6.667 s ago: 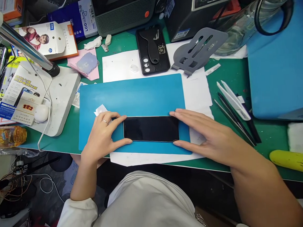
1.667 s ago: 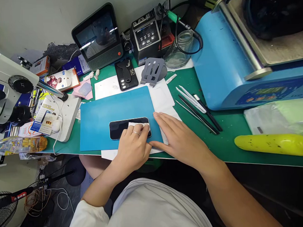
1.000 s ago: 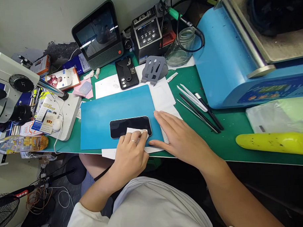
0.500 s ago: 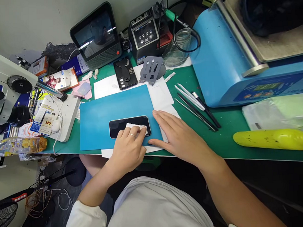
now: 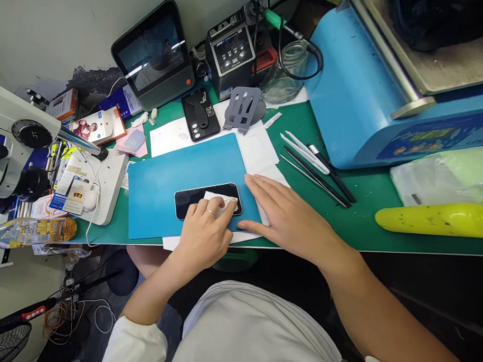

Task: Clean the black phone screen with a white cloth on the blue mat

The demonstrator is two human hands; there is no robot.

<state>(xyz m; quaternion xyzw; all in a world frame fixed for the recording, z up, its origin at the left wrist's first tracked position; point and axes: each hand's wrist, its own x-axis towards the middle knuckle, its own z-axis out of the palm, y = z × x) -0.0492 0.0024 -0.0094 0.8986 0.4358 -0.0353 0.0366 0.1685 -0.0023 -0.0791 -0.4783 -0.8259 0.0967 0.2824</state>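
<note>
Q. How does your left hand (image 5: 206, 232) stand?
A. Half curled, its fingertips gathered on a white wipe (image 5: 209, 195), which I have against the glass of a phone (image 5: 190, 197).

Q. And your right hand (image 5: 284, 216)?
A. Open, thumb spread from the fingers, with nothing in its hold that I can make out; it frames the phone's right end from just beside it.

Q. Which relation governs the move?
A. The phone lies directly ahead of my left hand, under its fingertips, with its long axis running left to right, roughly along the counter's (image 5: 370, 224) front edge. My left hand is the nearer, its wipe over the right half; the left half is uncovered.

Q. What bears the phone?
A. A blue mat (image 5: 178, 170); the phone rests toward its near right corner.

Q. The count, working outward?
A. One wipe, one phone, one mat. Beyond the mat: one black phone case (image 5: 200, 115), whether filled I cannot tell, and one grey stand (image 5: 242, 108). To the right: one white pair of tweezers (image 5: 306, 153), one dark pen (image 5: 332, 172), and one yellow bottle (image 5: 433, 219).
</note>
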